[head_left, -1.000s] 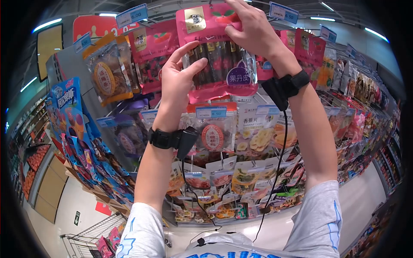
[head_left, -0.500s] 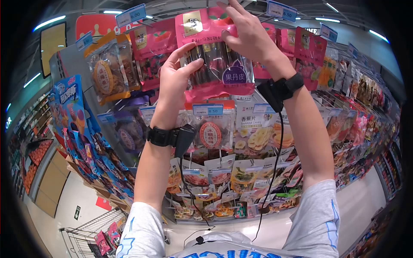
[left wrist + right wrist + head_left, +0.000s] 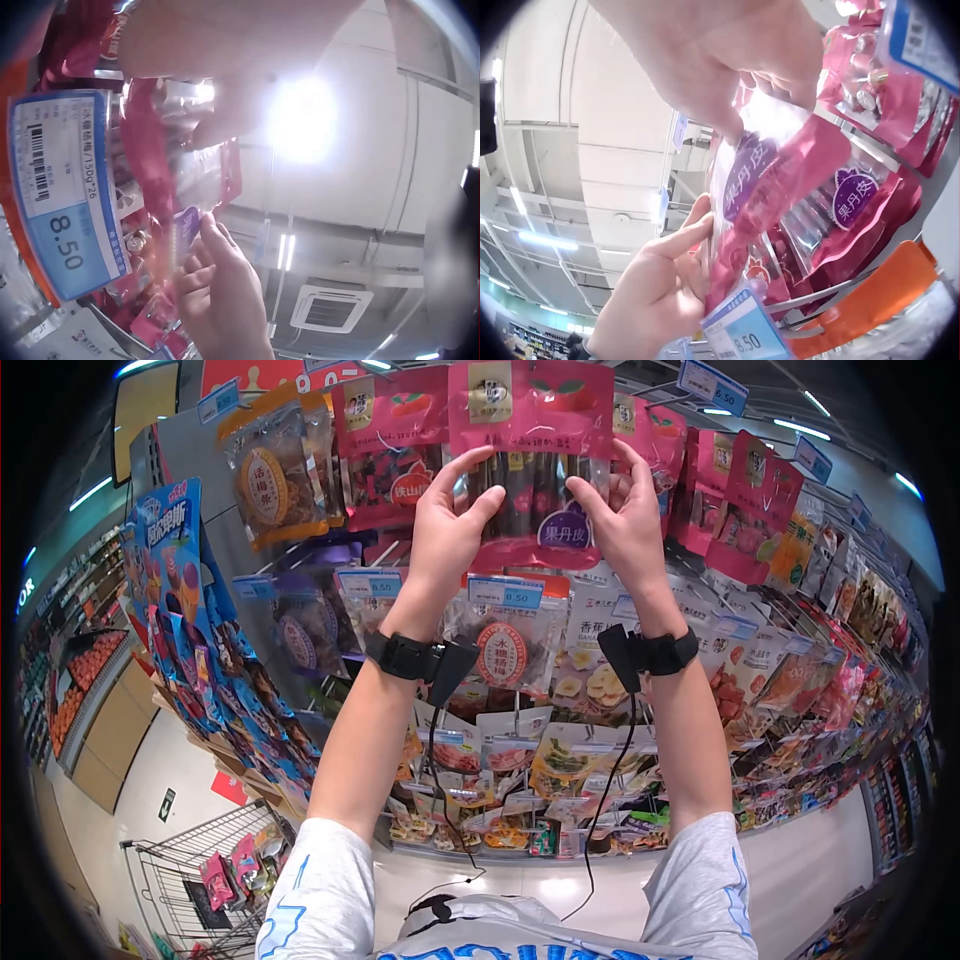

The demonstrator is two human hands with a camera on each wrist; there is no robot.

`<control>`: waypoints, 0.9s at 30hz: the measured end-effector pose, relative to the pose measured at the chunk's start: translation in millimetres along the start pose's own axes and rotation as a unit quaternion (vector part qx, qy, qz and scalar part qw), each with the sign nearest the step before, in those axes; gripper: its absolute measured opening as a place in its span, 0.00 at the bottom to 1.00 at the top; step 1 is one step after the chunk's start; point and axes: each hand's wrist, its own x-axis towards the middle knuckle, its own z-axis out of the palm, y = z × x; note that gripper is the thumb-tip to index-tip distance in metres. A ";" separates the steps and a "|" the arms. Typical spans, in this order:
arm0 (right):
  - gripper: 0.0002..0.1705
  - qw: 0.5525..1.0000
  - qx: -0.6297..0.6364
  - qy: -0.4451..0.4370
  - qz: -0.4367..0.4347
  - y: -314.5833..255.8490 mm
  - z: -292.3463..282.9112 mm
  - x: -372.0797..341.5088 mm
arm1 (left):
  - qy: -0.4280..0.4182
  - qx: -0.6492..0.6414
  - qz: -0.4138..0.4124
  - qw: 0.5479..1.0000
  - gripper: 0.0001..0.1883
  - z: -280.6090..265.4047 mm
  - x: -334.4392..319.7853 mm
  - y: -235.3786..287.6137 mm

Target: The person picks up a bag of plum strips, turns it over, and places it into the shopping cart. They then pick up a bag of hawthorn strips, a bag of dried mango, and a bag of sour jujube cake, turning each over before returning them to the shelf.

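Your left hand (image 3: 447, 540) and right hand (image 3: 633, 532) grip 1 pink pouch (image 3: 530, 415) between them by its 2 sides, 1 purple label (image 3: 565, 531) just beside your right hand. Below your hands are 2 price tags (image 3: 505, 592) reading 8.50; lower and left stands 1 shopping cart (image 3: 165, 876).

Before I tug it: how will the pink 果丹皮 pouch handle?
The pink 果丹皮 pouch probably flexes at its flat header; the dark sticks lined up inside should stiffen its middle. Its glossy clear window, bright with glare, might feel slippery.
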 end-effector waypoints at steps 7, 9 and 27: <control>0.41 0.991 -0.042 0.065 -0.109 -31.8 3.0 -64.7 | 0.030 0.311 0.111 0.943 0.37 -0.5 -46.6 31.2; 0.39 0.994 -0.008 0.045 -0.094 -33.4 3.6 -93.0 | 0.002 0.323 0.123 0.939 0.34 -9.1 -71.5 39.0; 0.22 0.758 0.396 -0.318 0.409 -51.9 209.7 -440.9 | 0.055 0.225 -0.405 0.885 0.17 -189.2 -389.1 128.8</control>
